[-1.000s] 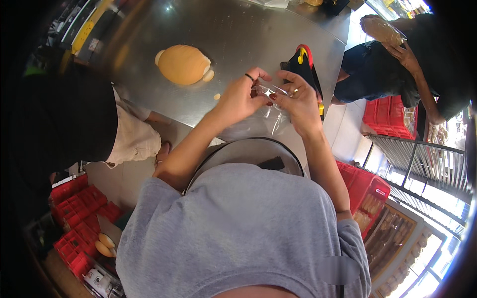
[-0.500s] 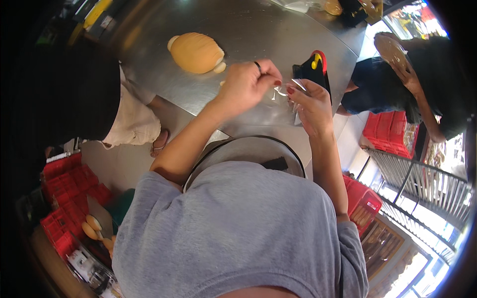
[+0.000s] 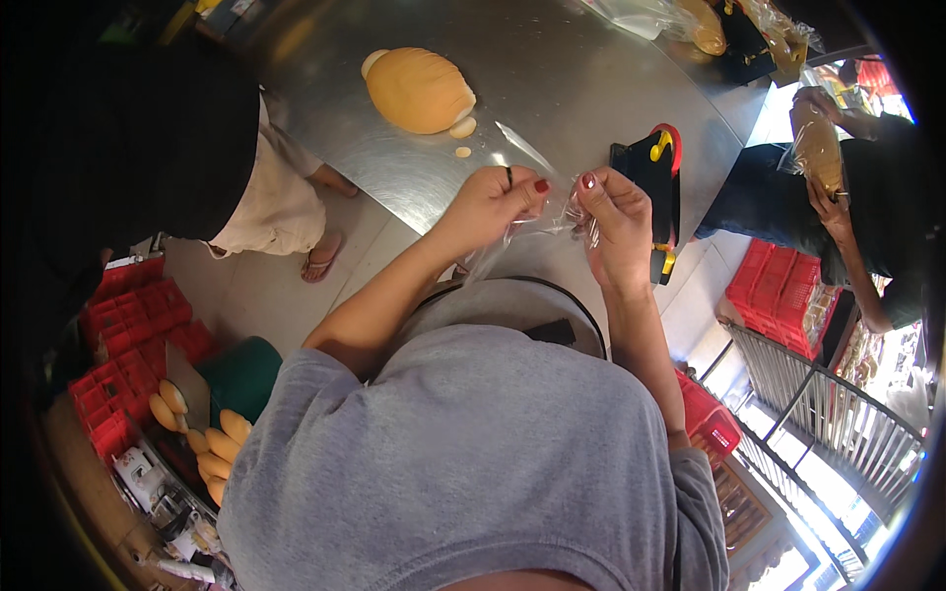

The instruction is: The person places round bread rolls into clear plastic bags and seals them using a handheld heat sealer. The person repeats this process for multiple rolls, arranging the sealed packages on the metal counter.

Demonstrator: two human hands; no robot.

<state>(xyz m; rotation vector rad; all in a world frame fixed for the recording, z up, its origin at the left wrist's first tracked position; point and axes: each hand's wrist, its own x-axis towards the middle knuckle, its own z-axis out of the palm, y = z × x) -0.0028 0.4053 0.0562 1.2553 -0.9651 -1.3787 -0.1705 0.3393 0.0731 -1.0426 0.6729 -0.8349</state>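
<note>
My left hand [image 3: 488, 209] pinches one side of a clear plastic bag [image 3: 529, 148] above the near edge of the steel table [image 3: 532, 74]. On its other side, my right hand [image 3: 617, 219] grips the gathered film between thumb and fingers. Part of the film hangs below my hands. Beyond my left hand lies a plump golden-brown bread [image 3: 419, 91], with small pale dough-like pieces at its ends and a loose round bit [image 3: 463, 153] beside it. Just right of my right hand stands a black tape dispenser-like device [image 3: 645, 177] with red and yellow parts.
At the right, another person's hands hold a bagged loaf [image 3: 818, 148]. A person in light shorts [image 3: 271, 187] stands at the left. Red crates [image 3: 774, 286] stack on both sides, with long rolls [image 3: 219, 453] at lower left. More bagged bread [image 3: 700, 25] lies at the far right.
My hands have spread the plastic film wider, so more of it shows. The view has shifted, moving the bread and the black device in the picture. The other person's loaf has turned more upright.
</note>
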